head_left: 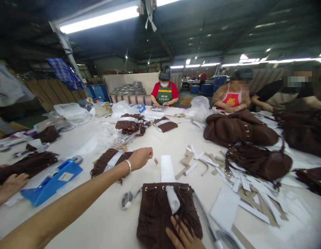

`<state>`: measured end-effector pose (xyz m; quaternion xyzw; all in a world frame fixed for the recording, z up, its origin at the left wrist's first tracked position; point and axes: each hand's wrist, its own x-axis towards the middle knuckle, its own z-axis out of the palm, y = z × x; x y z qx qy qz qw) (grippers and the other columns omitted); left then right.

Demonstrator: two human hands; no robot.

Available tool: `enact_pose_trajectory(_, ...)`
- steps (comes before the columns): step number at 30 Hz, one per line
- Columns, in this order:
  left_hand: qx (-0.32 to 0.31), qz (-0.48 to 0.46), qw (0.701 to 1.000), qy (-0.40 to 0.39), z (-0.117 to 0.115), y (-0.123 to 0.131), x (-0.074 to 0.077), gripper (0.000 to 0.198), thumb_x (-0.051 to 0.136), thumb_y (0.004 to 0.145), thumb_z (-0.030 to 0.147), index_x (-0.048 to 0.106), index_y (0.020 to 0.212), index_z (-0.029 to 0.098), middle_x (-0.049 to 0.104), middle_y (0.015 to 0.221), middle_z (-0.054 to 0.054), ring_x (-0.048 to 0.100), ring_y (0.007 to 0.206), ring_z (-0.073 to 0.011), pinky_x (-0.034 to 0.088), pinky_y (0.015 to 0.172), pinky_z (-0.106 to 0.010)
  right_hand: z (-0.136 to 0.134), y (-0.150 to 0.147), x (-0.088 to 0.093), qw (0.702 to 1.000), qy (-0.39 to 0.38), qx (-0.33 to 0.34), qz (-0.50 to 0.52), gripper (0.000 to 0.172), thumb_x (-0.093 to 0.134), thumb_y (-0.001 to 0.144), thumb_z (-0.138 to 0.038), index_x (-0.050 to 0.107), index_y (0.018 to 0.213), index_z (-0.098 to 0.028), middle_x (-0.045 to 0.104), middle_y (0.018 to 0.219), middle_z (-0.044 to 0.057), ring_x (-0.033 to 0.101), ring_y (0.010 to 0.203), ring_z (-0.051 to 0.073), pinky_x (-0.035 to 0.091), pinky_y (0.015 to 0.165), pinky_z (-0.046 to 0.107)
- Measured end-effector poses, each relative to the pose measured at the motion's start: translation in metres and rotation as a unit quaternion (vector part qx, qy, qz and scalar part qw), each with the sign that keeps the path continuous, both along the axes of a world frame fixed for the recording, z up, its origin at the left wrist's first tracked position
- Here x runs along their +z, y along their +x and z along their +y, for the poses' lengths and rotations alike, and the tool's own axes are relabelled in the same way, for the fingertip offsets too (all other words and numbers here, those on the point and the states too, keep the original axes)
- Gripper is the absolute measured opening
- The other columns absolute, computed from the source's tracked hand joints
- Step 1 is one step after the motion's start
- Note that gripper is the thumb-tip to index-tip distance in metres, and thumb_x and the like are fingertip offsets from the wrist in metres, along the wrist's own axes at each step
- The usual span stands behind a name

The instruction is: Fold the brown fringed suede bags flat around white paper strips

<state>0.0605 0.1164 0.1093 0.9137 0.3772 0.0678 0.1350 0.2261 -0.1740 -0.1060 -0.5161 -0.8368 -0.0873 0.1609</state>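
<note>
A dark brown fringed bag (152, 214) with gold eyelets lies flat on the table before me. My right hand (185, 235) rests on its lower right part, fingers spread. A white strip (172, 200) is tucked in at the bag's top, and a white sheet (167, 167) lies just behind it. My left arm reaches forward; my left hand (141, 157) is closed above the table, and what it may hold is too small to make out. Beside that wrist lies another brown bag (104, 162) with a white band.
A blue tape dispenser (53, 181) stands at the left, near another person's hand (13, 185). Brown bags (240, 131) are piled at the right, with cardboard strips (256, 200) nearer. Wrapped bags (130, 122) lie further back. People work across the table (90, 211).
</note>
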Motion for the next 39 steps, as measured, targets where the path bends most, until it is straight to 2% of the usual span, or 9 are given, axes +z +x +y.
enact_pose_trajectory(3, -0.016, -0.013, 1.000, -0.015, -0.048, -0.029, 0.025, 0.007, 0.051, 0.084, 0.017, 0.056, 0.080, 0.019, 0.061, 0.069, 0.000, 0.056, 0.066, -0.0158, 0.035, 0.062, -0.026, -0.014, -0.007, 0.014, 0.999, -0.039, -0.035, -0.006, 0.079, 0.060, 0.079, -0.022, 0.025, 0.150, -0.026, 0.039, 0.149, 0.013, 0.048, 0.129, 0.033, 0.047, 0.098, 0.045)
enact_pose_trajectory(8, -0.042, -0.029, 0.997, -0.065, -0.121, -0.063, 0.038, 0.009, 0.048, 0.084, 0.018, 0.054, 0.078, 0.020, 0.061, 0.068, 0.002, 0.055, 0.064, -0.0141, 0.035, 0.059, -0.024, -0.040, -0.015, 0.062, 0.987, -0.137, -0.074, 0.033, 0.074, 0.052, 0.085, -0.020, 0.021, 0.152, -0.024, 0.022, 0.157, 0.010, 0.024, 0.143, 0.030, 0.031, 0.112, 0.051)
enact_pose_trajectory(15, -0.097, -0.055, 0.988, -0.111, -0.201, -0.073, 0.035, 0.011, 0.049, 0.085, 0.016, 0.056, 0.078, 0.021, 0.062, 0.076, 0.002, 0.055, 0.069, -0.0133, 0.037, 0.064, -0.023, -0.069, -0.040, 0.150, 0.961, -0.121, -0.117, 0.219, 0.045, 0.051, 0.092, -0.028, 0.048, 0.136, -0.024, 0.057, 0.133, 0.013, 0.052, 0.123, 0.029, 0.041, 0.103, 0.049)
enact_pose_trajectory(18, -0.162, -0.122, 0.971, -0.124, -0.230, -0.073, 0.021, 0.010, 0.049, 0.086, 0.013, 0.056, 0.086, 0.020, 0.063, 0.086, 0.001, 0.056, 0.076, -0.0132, 0.040, 0.069, -0.023, -0.062, -0.073, 0.178, 0.860, -0.174, -0.069, 0.474, 0.065, 0.059, 0.088, -0.040, 0.031, 0.145, -0.027, 0.048, 0.140, 0.011, 0.048, 0.126, 0.025, 0.042, 0.104, 0.043)
enact_pose_trajectory(22, -0.182, -0.195, 0.956, -0.120, -0.248, -0.082, -0.002, 0.011, 0.052, 0.084, 0.011, 0.052, 0.091, 0.019, 0.061, 0.088, -0.002, 0.056, 0.078, -0.0153, 0.041, 0.070, -0.025, -0.038, -0.102, 0.184, 0.669, -0.342, 0.014, 0.660, 0.042, 0.059, 0.084, -0.054, 0.055, 0.109, -0.020, 0.060, 0.092, 0.002, 0.060, 0.077, 0.015, 0.051, 0.066, 0.027)
enact_pose_trajectory(24, -0.137, -0.224, 0.954, -0.142, -0.247, -0.089, -0.010, 0.008, 0.047, 0.088, 0.013, 0.052, 0.091, 0.019, 0.060, 0.087, -0.002, 0.056, 0.078, -0.0151, 0.041, 0.070, -0.026, -0.029, -0.101, 0.184, 0.695, -0.358, -0.012, 0.623, 0.033, 0.058, 0.085, -0.051, 0.057, 0.094, -0.019, 0.055, 0.077, -0.002, 0.052, 0.066, 0.011, 0.043, 0.058, 0.023)
enact_pose_trajectory(26, -0.072, -0.262, 0.942, -0.199, -0.241, -0.094, -0.014, 0.008, 0.045, 0.091, 0.016, 0.052, 0.090, 0.020, 0.060, 0.085, -0.001, 0.056, 0.076, -0.0138, 0.041, 0.070, -0.026, -0.018, -0.092, 0.189, 0.772, -0.355, -0.046, 0.525, 0.024, 0.057, 0.089, -0.044, 0.058, 0.094, -0.020, 0.056, 0.073, -0.003, 0.051, 0.064, 0.011, 0.039, 0.059, 0.022)
enact_pose_trajectory(30, 0.056, -0.347, 0.864, -0.362, -0.215, -0.091, -0.019, 0.004, 0.051, 0.090, 0.022, 0.052, 0.087, 0.021, 0.059, 0.072, 0.003, 0.057, 0.065, -0.0119, 0.043, 0.061, -0.024, 0.017, -0.072, 0.213, 0.874, -0.340, -0.055, 0.343, 0.013, 0.049, 0.094, -0.030, 0.058, 0.091, -0.021, 0.062, 0.075, -0.002, 0.055, 0.065, 0.011, 0.037, 0.062, 0.023)
enact_pose_trajectory(39, 0.094, -0.503, 0.706, -0.489, -0.132, -0.077, -0.042, 0.022, 0.066, 0.080, 0.027, 0.054, 0.096, 0.017, 0.058, 0.078, 0.002, 0.061, 0.064, -0.0106, 0.047, 0.063, -0.024, 0.133, -0.052, 0.236, 0.930, -0.305, 0.014, 0.204, 0.012, 0.053, 0.088, -0.016, 0.064, 0.089, -0.021, 0.066, 0.083, -0.001, 0.059, 0.075, 0.011, 0.040, 0.066, 0.021)
